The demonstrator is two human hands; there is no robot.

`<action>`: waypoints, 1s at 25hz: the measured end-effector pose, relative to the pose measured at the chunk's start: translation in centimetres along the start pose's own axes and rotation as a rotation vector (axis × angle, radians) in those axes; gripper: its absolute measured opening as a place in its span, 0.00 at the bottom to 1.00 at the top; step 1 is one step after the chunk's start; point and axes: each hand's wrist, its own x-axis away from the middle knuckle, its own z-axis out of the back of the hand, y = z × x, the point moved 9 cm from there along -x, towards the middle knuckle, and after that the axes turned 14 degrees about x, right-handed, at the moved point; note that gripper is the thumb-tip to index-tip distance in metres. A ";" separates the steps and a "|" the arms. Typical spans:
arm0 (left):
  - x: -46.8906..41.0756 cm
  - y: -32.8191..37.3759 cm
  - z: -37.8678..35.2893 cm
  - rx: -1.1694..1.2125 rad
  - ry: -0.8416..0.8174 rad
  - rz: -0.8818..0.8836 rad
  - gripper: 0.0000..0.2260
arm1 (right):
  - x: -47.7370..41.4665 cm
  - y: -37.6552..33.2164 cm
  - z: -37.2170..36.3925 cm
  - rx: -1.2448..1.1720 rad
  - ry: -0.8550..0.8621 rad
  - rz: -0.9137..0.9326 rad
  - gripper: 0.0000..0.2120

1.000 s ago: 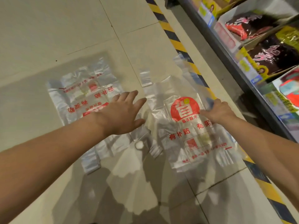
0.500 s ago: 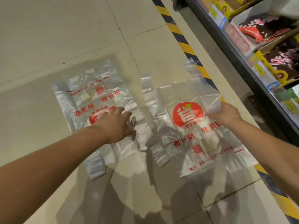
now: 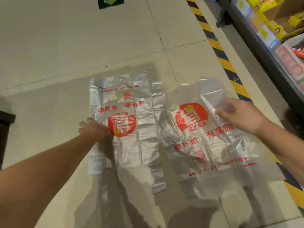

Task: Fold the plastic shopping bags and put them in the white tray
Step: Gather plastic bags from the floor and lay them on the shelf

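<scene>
Two clear plastic shopping bags with red print lie side by side on the tiled floor. The left bag (image 3: 131,142) is spread flat, its print upside down to me. My left hand (image 3: 92,128) is at its left edge, with fingers curled down onto the plastic there. The right bag (image 3: 202,145) lies beside it, partly lifted at its far right side. My right hand (image 3: 238,116) pinches that raised upper right part of the film. No white tray is in view.
A yellow and black hazard stripe (image 3: 220,55) runs along the floor to the right, beside a store shelf (image 3: 266,51) of packaged goods. A green arrow marking (image 3: 111,1) is at the top, and a dark object (image 3: 5,129) at the left edge.
My left hand has slid from the middle of the left bag to its left edge. My right hand has lifted the right bag's upper right part higher off the floor.
</scene>
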 end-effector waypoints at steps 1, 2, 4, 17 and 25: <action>-1.2 -1.1 0.3 0.081 0.018 0.051 0.36 | -0.2 -0.2 -0.2 0.013 -0.007 -0.018 0.08; -2.3 -2.1 0.4 0.166 0.016 0.091 0.37 | -0.3 -0.2 -0.5 0.020 -0.015 -0.041 0.09; -4.1 -3.5 -0.2 0.302 -0.008 0.172 0.42 | -0.3 -0.1 -1.0 0.037 -0.026 -0.070 0.10; 5.6 5.8 12.5 0.470 -0.089 -0.376 0.05 | 3.7 -8.2 9.7 -0.021 0.038 0.008 0.08; 24.2 11.2 42.4 0.233 -0.120 -0.598 0.15 | 15.6 -21.0 37.5 -0.065 0.093 0.043 0.08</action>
